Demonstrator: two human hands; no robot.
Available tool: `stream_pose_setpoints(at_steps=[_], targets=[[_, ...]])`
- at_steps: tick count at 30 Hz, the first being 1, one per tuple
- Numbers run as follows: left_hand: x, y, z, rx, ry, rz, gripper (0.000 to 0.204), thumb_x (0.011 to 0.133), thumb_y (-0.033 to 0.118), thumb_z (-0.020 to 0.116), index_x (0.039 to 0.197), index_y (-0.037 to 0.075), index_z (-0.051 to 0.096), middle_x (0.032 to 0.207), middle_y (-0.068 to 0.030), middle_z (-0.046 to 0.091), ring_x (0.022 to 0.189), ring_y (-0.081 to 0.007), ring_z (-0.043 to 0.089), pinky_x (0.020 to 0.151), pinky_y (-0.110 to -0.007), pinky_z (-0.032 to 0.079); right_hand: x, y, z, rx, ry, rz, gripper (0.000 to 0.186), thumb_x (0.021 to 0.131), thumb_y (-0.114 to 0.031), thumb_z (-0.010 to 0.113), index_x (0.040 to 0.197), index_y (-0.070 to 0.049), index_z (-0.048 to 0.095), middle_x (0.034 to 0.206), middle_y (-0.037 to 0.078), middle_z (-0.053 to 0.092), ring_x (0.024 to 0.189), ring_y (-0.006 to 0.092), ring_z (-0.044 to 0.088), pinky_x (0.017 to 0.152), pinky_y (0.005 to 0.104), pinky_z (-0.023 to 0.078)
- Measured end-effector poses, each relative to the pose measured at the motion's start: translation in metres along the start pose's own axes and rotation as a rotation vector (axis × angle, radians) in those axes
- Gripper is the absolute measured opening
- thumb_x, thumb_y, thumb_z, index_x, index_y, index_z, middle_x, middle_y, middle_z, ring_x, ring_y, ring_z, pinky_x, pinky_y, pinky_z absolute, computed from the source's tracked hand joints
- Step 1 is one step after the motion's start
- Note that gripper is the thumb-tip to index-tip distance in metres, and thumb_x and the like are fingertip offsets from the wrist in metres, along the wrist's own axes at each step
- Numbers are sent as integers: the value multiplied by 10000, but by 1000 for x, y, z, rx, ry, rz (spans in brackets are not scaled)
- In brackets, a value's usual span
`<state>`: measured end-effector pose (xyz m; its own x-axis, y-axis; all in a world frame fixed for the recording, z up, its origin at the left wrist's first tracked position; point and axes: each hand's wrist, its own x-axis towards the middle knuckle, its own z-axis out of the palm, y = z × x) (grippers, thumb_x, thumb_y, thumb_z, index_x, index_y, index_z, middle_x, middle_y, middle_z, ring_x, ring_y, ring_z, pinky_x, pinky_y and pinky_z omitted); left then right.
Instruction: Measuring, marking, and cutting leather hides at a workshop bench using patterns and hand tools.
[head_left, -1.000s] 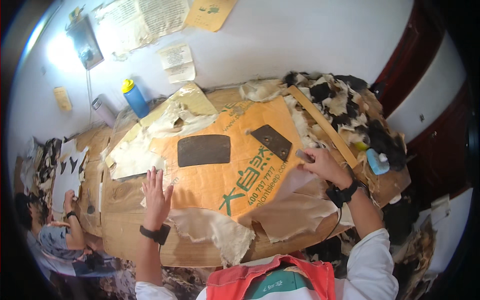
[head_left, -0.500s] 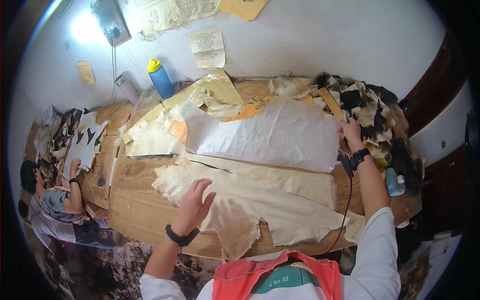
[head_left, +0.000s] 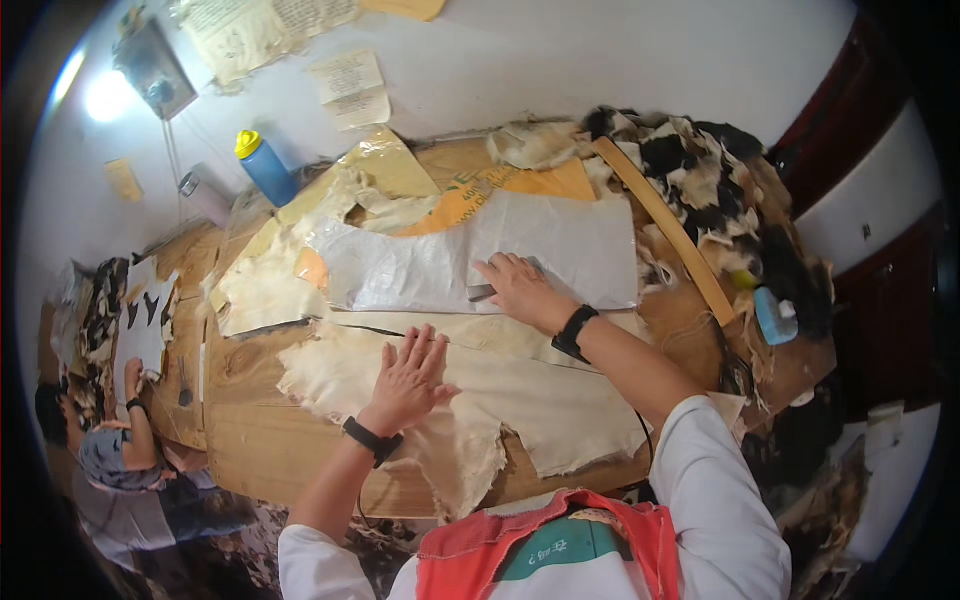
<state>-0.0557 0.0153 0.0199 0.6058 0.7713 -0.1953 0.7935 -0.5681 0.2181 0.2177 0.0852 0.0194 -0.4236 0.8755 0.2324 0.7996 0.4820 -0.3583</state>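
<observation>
My left hand (head_left: 408, 385) lies with fingers spread over a cream-coloured hide (head_left: 480, 390), near a dark slit along its upper part. My right hand (head_left: 525, 292) is closed round a small grey, flat-ended tool (head_left: 482, 293), mostly hidden under the fingers. That hand rests over a translucent plastic pattern sheet (head_left: 400, 270), close to its lower edge. Beneath the sheet an orange printed piece (head_left: 560, 180) shows along the curved top edge. Another pale hide (head_left: 255, 290) lies to the left of the sheet.
A wooden strip (head_left: 665, 230) slants beside a pile of black-and-white fur scraps (head_left: 690, 170). A blue bottle (head_left: 268, 172), a metal flask (head_left: 205, 198) and a light-blue bottle (head_left: 773, 317) stand or lie on the wooden table (head_left: 260, 400). Another person (head_left: 115, 450) works at far left.
My right hand has moved left from beside the wooden strip onto the plastic sheet. My left hand has shifted slightly right and flattened. The head view has shifted, too.
</observation>
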Motion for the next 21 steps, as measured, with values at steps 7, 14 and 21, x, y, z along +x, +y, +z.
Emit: stream_pose_setpoints(at_steps=[7, 14, 21], targets=[[7, 37, -12, -9, 0, 322, 939, 813, 495, 685, 1520, 58, 250, 1596, -163, 195, 1481, -356, 164, 1122, -630, 199, -120, -88, 15, -266, -163, -77, 657, 907, -304, 609, 1441, -12, 362, 1453, 223, 371, 1371, 383, 346, 1062, 557, 346], [6, 38, -3, -49, -101, 311, 1119, 665, 534, 793, 1525, 79, 242, 1596, -165, 195, 1481, -374, 154, 1108, -664, 184, -253, -102, -28, -225, -186, 853, 786, 938, -455, 542, 1479, 43, 264, 1560, 249, 215, 1453, 406, 189, 1103, 615, 235], [6, 45, 1, -27, -93, 293, 1005, 771, 488, 731, 1536, 83, 221, 1602, -181, 171, 1482, -390, 135, 1114, -666, 166, -335, -94, -62, -305, 360, 803, 588, 867, -218, 671, 1365, -18, 431, 1292, 194, 477, 1247, 374, 440, 1021, 486, 372]])
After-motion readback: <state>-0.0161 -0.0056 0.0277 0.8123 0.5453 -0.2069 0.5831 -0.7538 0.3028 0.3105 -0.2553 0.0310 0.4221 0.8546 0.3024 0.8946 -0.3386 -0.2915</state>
